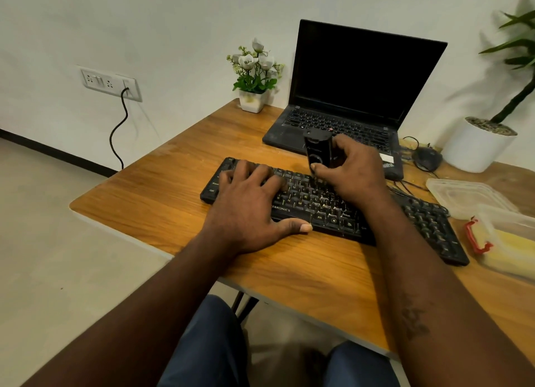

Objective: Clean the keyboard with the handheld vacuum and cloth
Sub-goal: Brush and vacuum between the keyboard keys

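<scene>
A black keyboard point(318, 210) lies across the wooden desk point(150, 195), with pale crumbs among the keys near its middle. My left hand point(249, 210) lies flat on the keyboard's left half, fingers spread and thumb along the front edge. My right hand point(350, 169) grips a small black handheld vacuum point(317, 147), held upright with its lower end down on the middle keys. No cloth is in view.
An open black laptop point(347, 97) stands behind the keyboard. A small flower pot point(253, 97) sits at the back left, a white planter point(477, 146) and a mouse point(427, 158) at the back right. Plastic containers point(469, 195) and a red-clipped lidded box point(503, 242) lie at the right.
</scene>
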